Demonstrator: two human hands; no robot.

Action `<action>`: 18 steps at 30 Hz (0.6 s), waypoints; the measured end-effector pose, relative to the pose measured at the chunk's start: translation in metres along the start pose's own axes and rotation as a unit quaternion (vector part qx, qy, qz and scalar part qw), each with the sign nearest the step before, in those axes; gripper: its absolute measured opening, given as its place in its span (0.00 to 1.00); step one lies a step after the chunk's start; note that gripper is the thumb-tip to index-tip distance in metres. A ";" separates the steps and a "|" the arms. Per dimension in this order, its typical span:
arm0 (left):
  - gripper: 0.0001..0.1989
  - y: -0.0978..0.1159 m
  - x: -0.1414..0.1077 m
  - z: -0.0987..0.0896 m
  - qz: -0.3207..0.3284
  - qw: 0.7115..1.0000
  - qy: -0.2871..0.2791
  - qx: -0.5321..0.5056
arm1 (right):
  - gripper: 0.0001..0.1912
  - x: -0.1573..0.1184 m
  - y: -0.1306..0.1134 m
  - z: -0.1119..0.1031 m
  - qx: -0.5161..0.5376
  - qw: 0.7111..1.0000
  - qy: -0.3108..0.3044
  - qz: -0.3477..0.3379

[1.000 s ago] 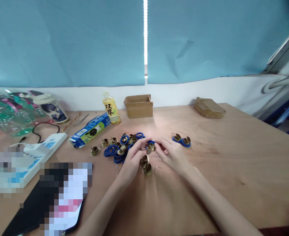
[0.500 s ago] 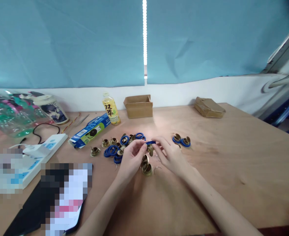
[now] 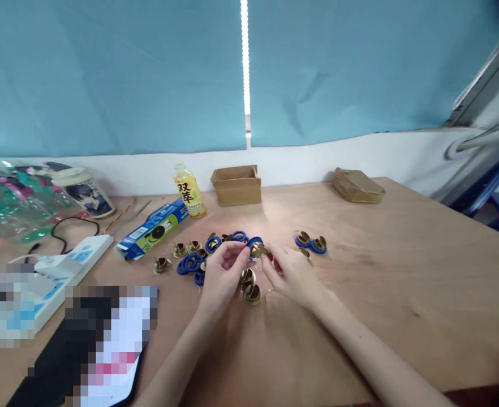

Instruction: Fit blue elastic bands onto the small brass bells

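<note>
Between my two hands is a small brass-coloured metal fitting with a blue ring (image 3: pixel 257 247) around it. My left hand (image 3: pixel 224 269) pinches its left side between thumb and fingers. On the other side my right hand (image 3: pixel 289 271) has its fingertips closed on the metal part. Just below lie two loose brass fittings (image 3: pixel 252 294). Several blue rings (image 3: pixel 190 263) and more brass fittings (image 3: pixel 162 265) are heaped to the left, partly covered by my left hand. Right of my hands sit brass fittings with blue rings on them (image 3: pixel 318 245).
At the back stand an open cardboard box (image 3: pixel 237 189), a yellow drink bottle (image 3: pixel 190 192) and a crumpled brown carton (image 3: pixel 357 185). A blue box (image 3: pixel 154 229), a cup (image 3: pixel 86 192), a white power strip (image 3: pixel 90 249) and a pixelated dark flat object (image 3: pixel 63 350) occupy the left.
The held fitting has tilted, so its brass face now shows more below the blue ring. My right fingers have shifted onto the metal part. The view has moved slightly.
</note>
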State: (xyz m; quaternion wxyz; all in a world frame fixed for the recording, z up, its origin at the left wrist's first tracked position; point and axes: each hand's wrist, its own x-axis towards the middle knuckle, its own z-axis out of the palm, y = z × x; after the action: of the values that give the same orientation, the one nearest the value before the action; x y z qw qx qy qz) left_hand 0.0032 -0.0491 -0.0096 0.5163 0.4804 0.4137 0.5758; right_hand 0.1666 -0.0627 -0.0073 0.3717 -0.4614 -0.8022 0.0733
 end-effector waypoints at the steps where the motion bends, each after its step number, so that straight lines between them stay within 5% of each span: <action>1: 0.18 0.000 0.000 0.000 -0.003 1.000 -0.003 -0.001 | 0.04 0.000 0.001 0.000 -0.001 1.000 0.004 0.005; 9: 0.19 0.002 -0.008 0.006 -0.031 0.998 -0.045 0.026 | 0.06 0.002 0.003 -0.001 0.009 0.998 0.063 -0.004; 13: 0.09 0.000 -0.014 0.007 0.067 0.982 -0.058 0.165 | 0.07 0.006 0.011 -0.006 -0.007 0.996 0.086 0.015; 18: 0.02 -0.001 -0.012 0.000 0.177 0.923 -0.060 0.337 | 0.06 0.013 0.046 -0.026 -0.064 0.976 0.165 0.127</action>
State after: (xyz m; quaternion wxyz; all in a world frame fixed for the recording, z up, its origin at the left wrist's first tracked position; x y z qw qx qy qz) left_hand 0.0038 -0.0609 -0.0122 0.2372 0.7250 0.4603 0.4542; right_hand 0.2115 -0.0322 -0.0024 0.4561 -0.5884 -0.6676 -0.0090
